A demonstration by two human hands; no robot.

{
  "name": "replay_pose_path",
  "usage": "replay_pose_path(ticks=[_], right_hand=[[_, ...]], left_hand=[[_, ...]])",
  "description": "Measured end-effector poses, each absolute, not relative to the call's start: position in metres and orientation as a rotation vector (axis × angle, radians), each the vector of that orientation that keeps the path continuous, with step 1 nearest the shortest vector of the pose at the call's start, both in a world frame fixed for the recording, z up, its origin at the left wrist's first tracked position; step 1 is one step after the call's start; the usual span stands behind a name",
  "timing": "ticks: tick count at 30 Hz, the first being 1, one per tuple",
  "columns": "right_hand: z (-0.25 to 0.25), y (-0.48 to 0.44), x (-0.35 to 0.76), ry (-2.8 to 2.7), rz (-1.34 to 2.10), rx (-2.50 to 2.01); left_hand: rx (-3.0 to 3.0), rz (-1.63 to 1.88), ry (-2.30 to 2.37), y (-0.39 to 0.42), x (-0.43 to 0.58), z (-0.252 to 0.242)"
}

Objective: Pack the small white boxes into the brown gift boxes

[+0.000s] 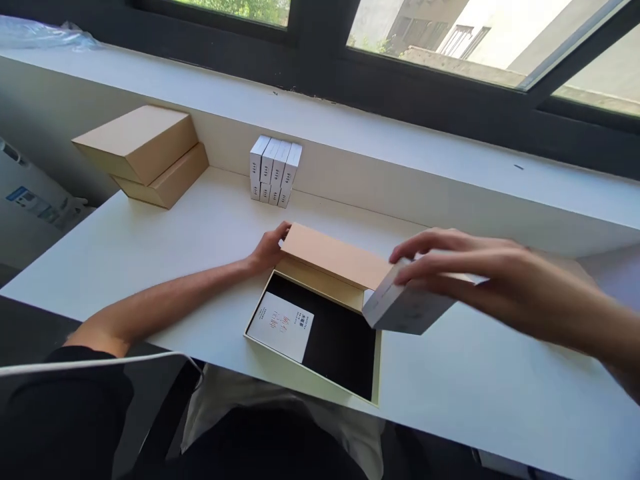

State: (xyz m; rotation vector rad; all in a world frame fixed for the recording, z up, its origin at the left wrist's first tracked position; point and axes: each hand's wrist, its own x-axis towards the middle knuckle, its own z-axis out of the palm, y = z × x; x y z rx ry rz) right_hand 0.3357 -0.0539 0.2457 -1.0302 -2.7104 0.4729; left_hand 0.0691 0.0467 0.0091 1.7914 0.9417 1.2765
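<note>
An open cardboard gift box point(379, 373) with a black lining lies at the table's front edge, its tan lid point(335, 253) folded back on the far side. Inside, at the left, rests a flat white small box point(281, 327) with printed characters. My left hand point(273, 245) grips the lid's left end, its fingertips partly hidden behind it. Above the gift box's right edge, my right hand point(450, 260) holds a white box point(410, 303), tilted, between thumb and fingers. The thumb is mostly hidden.
Two closed tan boxes point(145, 153) are stacked at the table's back left. Several small white cartons point(275, 170) stand in two layers against the back ledge point(350, 173). Clear plastic wrap point(47, 35) lies on the sill. A white cable point(100, 365) crosses near my left arm.
</note>
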Motion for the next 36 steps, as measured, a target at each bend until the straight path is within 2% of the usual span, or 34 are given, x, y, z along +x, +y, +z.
replay_pose_path(ticks=[4,8,11,15,21,24,27,32,36], right_hand=[[0.207,-0.091,0.29,-3.08,0.524,-0.669],[0.151,-0.106,0.271,-3.145,0.584,-0.536],[0.117,-0.112,0.282,-3.107,0.491,-0.657],[0.097,-0.12,0.304,-2.977,0.297,-1.072],[0.095,-0.126,0.308,-2.961,0.501,-1.086],[0.102,-0.121,0.305,-2.923,0.361,-1.014],[0.128,-0.105,0.301,-2.775,0.225,-0.906],[0.191,-0.038,0.275,-2.322,0.253,-1.101],[0.201,0.051,0.245,-2.147,0.533,-1.398]], left_hand=[[1.787,1.311,0.97,0.045,0.069,0.008],[1.789,1.316,0.957,0.044,0.07,0.007],[1.8,1.321,0.942,0.045,0.07,0.006],[1.82,1.319,0.938,0.048,0.069,0.004],[1.84,1.295,0.979,0.048,0.069,0.004],[1.842,1.25,1.02,0.046,0.07,0.006],[1.823,1.224,1.034,0.045,0.071,0.007],[1.796,1.25,1.012,0.044,0.072,0.002],[1.789,1.232,0.989,0.045,0.072,-0.001]])
